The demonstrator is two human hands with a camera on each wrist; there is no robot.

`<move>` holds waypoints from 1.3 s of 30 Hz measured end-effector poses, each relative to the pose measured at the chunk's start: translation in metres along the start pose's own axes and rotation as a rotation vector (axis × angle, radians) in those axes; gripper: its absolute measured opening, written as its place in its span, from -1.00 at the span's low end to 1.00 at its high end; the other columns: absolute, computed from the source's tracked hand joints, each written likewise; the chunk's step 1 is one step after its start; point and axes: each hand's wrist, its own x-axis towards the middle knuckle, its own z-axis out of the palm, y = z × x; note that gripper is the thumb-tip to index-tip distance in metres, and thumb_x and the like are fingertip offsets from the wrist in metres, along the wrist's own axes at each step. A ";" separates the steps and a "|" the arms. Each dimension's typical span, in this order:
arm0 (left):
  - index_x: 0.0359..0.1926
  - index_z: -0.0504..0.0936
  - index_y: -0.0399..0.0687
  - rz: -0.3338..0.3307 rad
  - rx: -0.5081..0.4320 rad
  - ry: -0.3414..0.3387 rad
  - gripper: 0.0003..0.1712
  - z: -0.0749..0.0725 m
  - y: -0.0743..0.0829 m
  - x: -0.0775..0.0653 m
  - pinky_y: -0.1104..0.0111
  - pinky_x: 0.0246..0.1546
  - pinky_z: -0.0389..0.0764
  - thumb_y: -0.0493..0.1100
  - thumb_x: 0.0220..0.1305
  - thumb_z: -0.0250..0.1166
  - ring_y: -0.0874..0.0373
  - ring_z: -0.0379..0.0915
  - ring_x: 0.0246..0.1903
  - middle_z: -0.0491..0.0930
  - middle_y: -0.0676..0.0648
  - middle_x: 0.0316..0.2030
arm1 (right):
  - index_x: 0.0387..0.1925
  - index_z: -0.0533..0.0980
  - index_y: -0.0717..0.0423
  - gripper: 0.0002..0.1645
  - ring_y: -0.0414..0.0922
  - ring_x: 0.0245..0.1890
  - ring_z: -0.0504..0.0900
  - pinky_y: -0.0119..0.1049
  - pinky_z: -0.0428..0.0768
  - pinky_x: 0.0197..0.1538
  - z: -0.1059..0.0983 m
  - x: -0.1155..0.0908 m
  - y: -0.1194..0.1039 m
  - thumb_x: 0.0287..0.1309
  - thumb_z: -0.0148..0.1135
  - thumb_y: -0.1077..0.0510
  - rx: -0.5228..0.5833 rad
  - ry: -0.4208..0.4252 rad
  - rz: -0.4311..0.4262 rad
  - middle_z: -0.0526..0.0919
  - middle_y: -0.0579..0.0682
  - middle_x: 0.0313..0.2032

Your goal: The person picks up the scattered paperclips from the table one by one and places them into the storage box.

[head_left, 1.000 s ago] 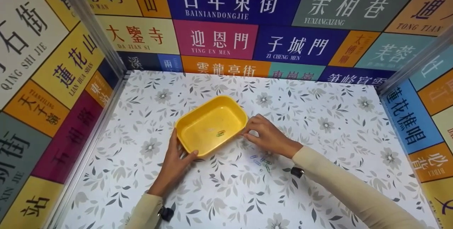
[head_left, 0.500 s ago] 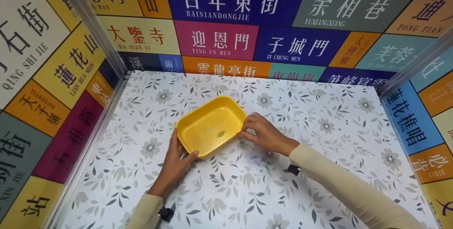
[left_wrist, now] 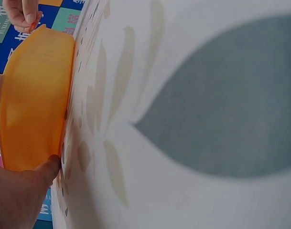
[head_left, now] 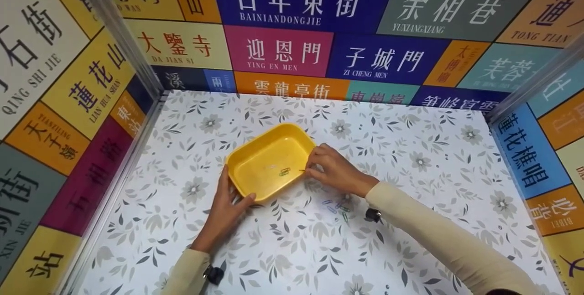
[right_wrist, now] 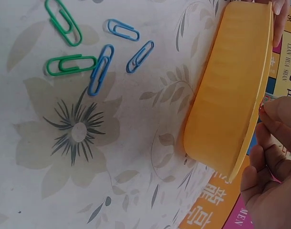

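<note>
My left hand grips the near-left corner of a yellow plastic tray, thumb along the near wall and fingers on the left side. In the left wrist view the thumb presses low on the tray wall. My right hand pinches a small red paper clip between thumb and forefinger, over the tray's right rim. Inside the tray lie a green paper clip and something pale and faint. On the table to the right of the tray are several blue paper clips and green paper clips.
The table has a white cover printed with grey leaves and flowers. Colourful panels with street names stand at the back and on both sides. Both wrists carry small black devices.
My right hand has moved left with the red paper clip, from beside the tray's right rim to over it. The left hand and the tray have stayed put.
</note>
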 end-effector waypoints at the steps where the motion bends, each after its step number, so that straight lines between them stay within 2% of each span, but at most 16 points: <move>1: 0.83 -0.36 0.19 0.007 0.003 0.001 0.37 0.000 0.000 0.000 0.07 0.68 0.20 -0.07 0.45 0.53 -0.08 -0.04 0.72 -0.30 0.02 0.79 | -0.21 0.82 0.11 -0.94 -0.06 -0.09 0.54 -0.12 0.59 0.05 0.000 0.001 0.000 0.36 0.55 0.19 -0.002 -0.003 -0.002 0.71 -0.03 -0.18; 5: 0.82 -0.37 0.15 0.030 0.007 -0.008 0.37 0.000 0.000 0.001 0.04 0.67 0.21 -0.07 0.46 0.52 -0.10 -0.08 0.73 -0.31 -0.02 0.79 | -0.19 0.82 0.15 -0.94 -0.05 -0.08 0.54 -0.11 0.59 0.05 0.000 0.006 0.000 0.36 0.53 0.22 -0.006 -0.021 0.003 0.71 -0.03 -0.18; 11: 0.83 -0.37 0.19 0.020 0.014 -0.003 0.38 0.000 0.001 0.002 0.03 0.66 0.23 -0.06 0.45 0.53 -0.12 -0.04 0.72 -0.28 -0.01 0.79 | -0.18 0.82 0.17 -0.92 -0.03 -0.05 0.55 -0.08 0.61 0.09 -0.001 0.012 -0.003 0.37 0.51 0.23 -0.023 -0.051 -0.005 0.71 0.01 -0.16; 20: 0.83 -0.36 0.21 0.026 0.001 -0.003 0.36 0.000 0.000 0.002 0.02 0.67 0.21 -0.09 0.46 0.52 -0.11 -0.08 0.73 -0.29 0.02 0.79 | -0.16 0.81 0.24 -0.90 0.08 -0.02 0.57 -0.03 0.60 0.12 -0.002 0.023 -0.002 0.38 0.48 0.27 0.009 -0.090 0.044 0.71 0.05 -0.15; 26: 0.83 -0.34 0.26 0.019 -0.008 -0.005 0.34 -0.001 -0.001 0.002 0.04 0.66 0.22 -0.07 0.47 0.51 -0.13 -0.04 0.72 -0.28 0.05 0.79 | -0.17 0.82 0.19 -0.90 0.10 -0.03 0.60 -0.05 0.61 0.11 -0.003 0.032 0.000 0.39 0.47 0.23 -0.023 -0.117 0.046 0.72 0.05 -0.16; 31: 0.83 -0.33 0.16 0.051 -0.005 -0.002 0.34 -0.001 -0.001 0.001 0.00 0.66 0.22 -0.10 0.47 0.52 -0.16 -0.06 0.72 -0.28 -0.05 0.79 | -0.18 0.82 0.20 -0.90 0.05 -0.06 0.61 -0.03 0.62 0.10 -0.003 0.040 0.001 0.37 0.47 0.24 -0.050 -0.130 0.007 0.75 0.06 -0.18; 34: 0.83 -0.33 0.10 0.066 -0.003 0.000 0.33 -0.001 -0.001 0.001 -0.02 0.65 0.25 -0.11 0.47 0.52 -0.19 -0.07 0.72 -0.29 -0.09 0.79 | -0.16 0.82 0.20 -0.89 0.08 -0.05 0.63 -0.01 0.62 0.13 -0.002 0.044 0.001 0.38 0.46 0.24 -0.050 -0.151 0.010 0.77 0.07 -0.17; 39: 0.83 -0.34 0.12 0.054 -0.006 0.001 0.34 -0.001 -0.002 0.000 -0.02 0.65 0.25 -0.10 0.47 0.52 -0.20 -0.04 0.71 -0.29 -0.05 0.79 | -0.13 0.82 0.18 -0.88 0.06 -0.04 0.64 -0.04 0.63 0.15 0.000 0.051 -0.001 0.40 0.45 0.23 -0.062 -0.187 0.038 0.77 0.05 -0.15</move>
